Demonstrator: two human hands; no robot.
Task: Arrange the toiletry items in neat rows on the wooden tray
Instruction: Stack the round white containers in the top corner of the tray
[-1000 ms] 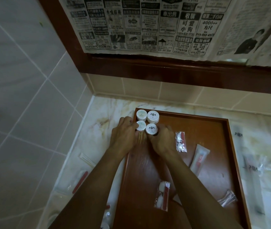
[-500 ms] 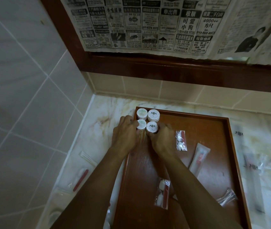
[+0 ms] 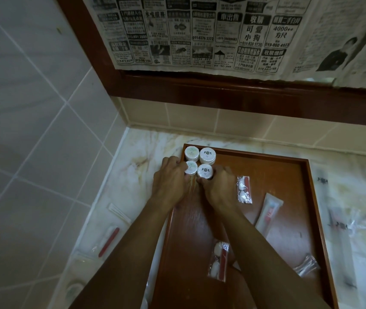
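Observation:
A wooden tray (image 3: 293, 179) lies on the marble counter. Several small white-capped bottles stand in a tight square at its far left corner. My left hand (image 3: 169, 182) grips the near-left bottle (image 3: 191, 167); my right hand (image 3: 218, 187) grips the near-right bottle (image 3: 204, 171). Behind them stand the far-left bottle (image 3: 191, 152) and far-right bottle (image 3: 207, 155). Loose on the tray lie a small red-and-white packet (image 3: 244, 189), a long white sachet (image 3: 269, 212), another red-and-white packet (image 3: 218, 260) by my right forearm, and a clear wrapper (image 3: 307, 264).
Left of the tray on the counter lie a wrapped red-handled item (image 3: 108, 241) and a white paper packet (image 3: 119, 211). More clear-wrapped items (image 3: 342, 221) lie right of the tray. Tiled walls close the left and back; newspaper (image 3: 211, 34) covers the framed mirror.
Both hands have pushed the two near bottles slightly further toward the far left corner, closer to the back pair. The other items have not moved.

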